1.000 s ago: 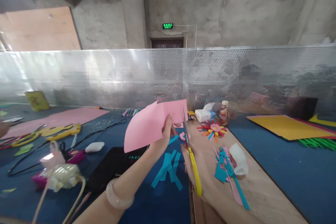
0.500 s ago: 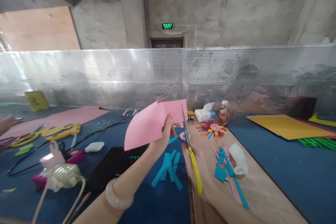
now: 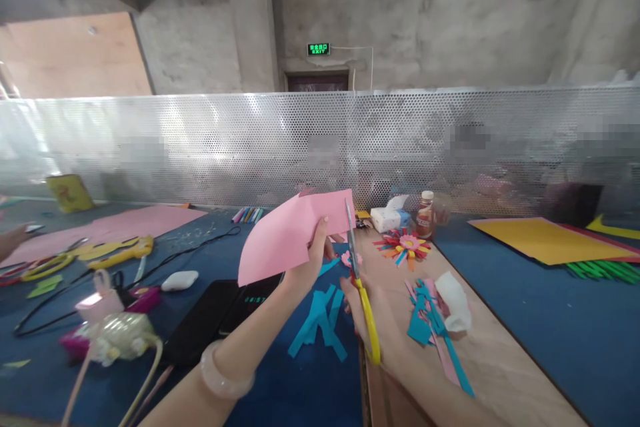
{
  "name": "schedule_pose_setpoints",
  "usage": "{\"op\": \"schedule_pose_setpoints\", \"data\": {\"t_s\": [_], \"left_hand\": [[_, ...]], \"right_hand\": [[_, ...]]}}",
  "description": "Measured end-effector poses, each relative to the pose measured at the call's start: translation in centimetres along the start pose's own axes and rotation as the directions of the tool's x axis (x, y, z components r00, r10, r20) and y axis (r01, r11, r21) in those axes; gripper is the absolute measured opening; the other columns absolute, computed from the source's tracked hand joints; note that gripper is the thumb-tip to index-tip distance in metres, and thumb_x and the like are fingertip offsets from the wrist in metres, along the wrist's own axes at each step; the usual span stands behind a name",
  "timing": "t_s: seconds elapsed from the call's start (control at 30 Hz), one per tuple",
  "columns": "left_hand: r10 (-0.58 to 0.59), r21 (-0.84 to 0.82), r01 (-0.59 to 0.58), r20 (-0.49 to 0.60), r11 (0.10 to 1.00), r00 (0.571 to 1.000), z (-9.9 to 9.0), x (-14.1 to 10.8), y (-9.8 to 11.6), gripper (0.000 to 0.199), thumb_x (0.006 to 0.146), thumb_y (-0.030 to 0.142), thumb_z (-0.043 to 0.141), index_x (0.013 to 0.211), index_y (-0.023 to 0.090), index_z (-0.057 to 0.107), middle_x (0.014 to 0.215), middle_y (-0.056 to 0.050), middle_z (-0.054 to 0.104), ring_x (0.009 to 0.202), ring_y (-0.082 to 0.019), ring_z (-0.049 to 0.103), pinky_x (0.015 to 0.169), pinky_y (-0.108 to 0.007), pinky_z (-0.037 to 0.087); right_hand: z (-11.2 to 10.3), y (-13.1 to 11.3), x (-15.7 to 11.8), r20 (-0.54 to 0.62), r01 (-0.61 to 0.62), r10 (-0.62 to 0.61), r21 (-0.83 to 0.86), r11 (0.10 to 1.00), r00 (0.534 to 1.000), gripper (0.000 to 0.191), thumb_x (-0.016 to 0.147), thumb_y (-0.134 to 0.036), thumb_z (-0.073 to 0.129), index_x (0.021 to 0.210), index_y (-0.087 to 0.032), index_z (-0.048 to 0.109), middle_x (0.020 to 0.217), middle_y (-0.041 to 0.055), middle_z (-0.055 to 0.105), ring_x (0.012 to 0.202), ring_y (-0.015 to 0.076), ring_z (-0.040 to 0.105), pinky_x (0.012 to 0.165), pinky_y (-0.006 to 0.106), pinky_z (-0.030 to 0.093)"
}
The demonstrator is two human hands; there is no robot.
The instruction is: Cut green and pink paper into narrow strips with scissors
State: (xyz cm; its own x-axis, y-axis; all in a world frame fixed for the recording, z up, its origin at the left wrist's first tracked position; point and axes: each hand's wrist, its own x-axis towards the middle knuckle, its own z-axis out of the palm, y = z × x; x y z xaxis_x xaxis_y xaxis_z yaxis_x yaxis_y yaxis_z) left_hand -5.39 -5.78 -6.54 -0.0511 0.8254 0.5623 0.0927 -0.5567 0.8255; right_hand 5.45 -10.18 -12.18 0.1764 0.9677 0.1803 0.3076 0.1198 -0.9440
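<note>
a perforated metal screen [image 3: 225, 147] spans the view behind a blue table [image 3: 540, 307]. above the table's middle is the pink sheet [image 3: 280, 233], its long axis running left to right, a narrower end pointing right and a broad, curved part dipping lower left. the left hand [image 3: 317, 253] pinches it shut between thumb and fingers. the right hand [image 3: 383, 330] is closed around the yellow handles of the scissors [image 3: 369, 313], which point away from the wearer, leaning slightly left, blades at the sheet's right end. teal strips [image 3: 320, 323] lie below the left hand; a paper flower [image 3: 409, 243] sits right of the blades. the left hand's fingers are mostly behind the sheet, the right hand's are blurred, and how far the blades are parted is hard to tell.
</note>
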Motion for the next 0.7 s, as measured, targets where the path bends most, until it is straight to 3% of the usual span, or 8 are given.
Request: {"op": "schedule_pose_setpoints", "data": {"t_s": [0.17, 0.57, 0.7], "left_hand": [[-0.028, -0.004, 0.028, 0.003, 1.0, 1.0, 0.0, 0.1, 0.1, 0.046, 0.084, 0.049, 0.036, 0.056, 0.019, 0.057, 0.041, 0.003, 0.045, 0.045, -0.012, 0.049, 0.062, -0.026, 0.047], [-0.044, -0.019, 0.045, 0.083, 0.999, 0.996, 0.3, -0.4, 0.0, 0.048, 0.081, 0.056, 0.039, 0.055, 0.021, 0.056, 0.043, 0.001, 0.047, 0.046, -0.014, 0.049, 0.062, -0.028, 0.047], [-0.052, -0.006, 0.053, 0.096, 0.999, 0.994, 0.2, -0.5, 0.2, 0.047, 0.081, 0.055, 0.039, 0.054, 0.021, 0.056, 0.044, 0.001, 0.047, 0.047, -0.014, 0.049, 0.062, -0.028, 0.047]], "right_hand": [[-0.3, -0.2, -0.2, 0.077, 0.032, -0.031, -0.007, 0.999, 0.997, 0.036, 0.076, -0.05, 0.045, 0.083, -0.015, 0.05, 0.059, -0.0027, 0.045, 0.043, 0.0068, 0.04, 0.041, 0.019, 0.032], [0.1, 0.8, 0.2, 0.097, 0.043, -0.051, 0.078, 0.996, 0.994, 0.057, 0.07, -0.059, 0.046, 0.101, -0.012, 0.048, 0.09, 0.0068, 0.054, 0.05, 0.0084, 0.043, 0.045, 0.024, 0.038], [-0.1, 0.3, 0.0, 0.098, 0.056, -0.065, 0.097, 0.994, 0.993, 0.055, 0.071, -0.057, 0.047, 0.102, -0.013, 0.048, 0.092, 0.0076, 0.055, 0.063, 0.0129, 0.051, 0.049, 0.024, 0.042]]}}
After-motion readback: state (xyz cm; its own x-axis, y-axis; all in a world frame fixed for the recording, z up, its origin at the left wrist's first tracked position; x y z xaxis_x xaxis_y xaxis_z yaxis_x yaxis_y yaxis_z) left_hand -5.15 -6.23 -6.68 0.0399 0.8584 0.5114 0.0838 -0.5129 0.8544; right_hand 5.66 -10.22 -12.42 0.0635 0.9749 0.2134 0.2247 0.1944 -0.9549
